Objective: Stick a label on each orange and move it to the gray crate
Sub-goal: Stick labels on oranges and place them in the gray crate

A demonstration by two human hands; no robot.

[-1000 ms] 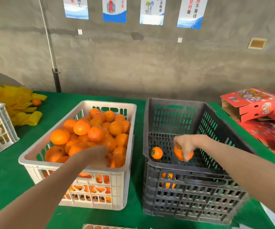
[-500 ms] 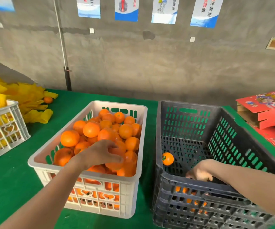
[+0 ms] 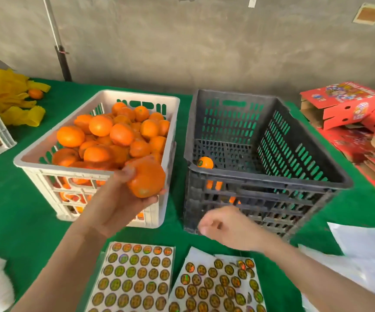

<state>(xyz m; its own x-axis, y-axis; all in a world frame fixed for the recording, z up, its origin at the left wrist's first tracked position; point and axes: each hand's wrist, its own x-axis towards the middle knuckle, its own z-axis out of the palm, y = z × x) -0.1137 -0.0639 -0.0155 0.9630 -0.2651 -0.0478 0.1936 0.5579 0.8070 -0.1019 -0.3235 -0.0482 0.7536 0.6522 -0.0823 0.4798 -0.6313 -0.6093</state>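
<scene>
Left hand (image 3: 114, 206) is now lifting an orange (image 3: 147, 179), curled round it; right hand (image 3: 229, 228) is blurring, grip unreadable; gray crate (image 3: 269, 180) is holding few.

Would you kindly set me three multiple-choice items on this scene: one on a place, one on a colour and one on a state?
1. Where is the held orange in the left hand?
A. At the near right corner of the white crate
B. On a chair
C. On the floor

2. What colour is the table cover?
A. Blue
B. Green
C. Red

3. In what state is the lone orange seen over the near rim of the gray crate?
A. Peeled
B. Cut in half
C. Whole, bearing a label

Key:
1 A: the hand grips it by that corner.
2 B: green cloth shows around both crates.
3 C: a round label shows on its skin.
</scene>
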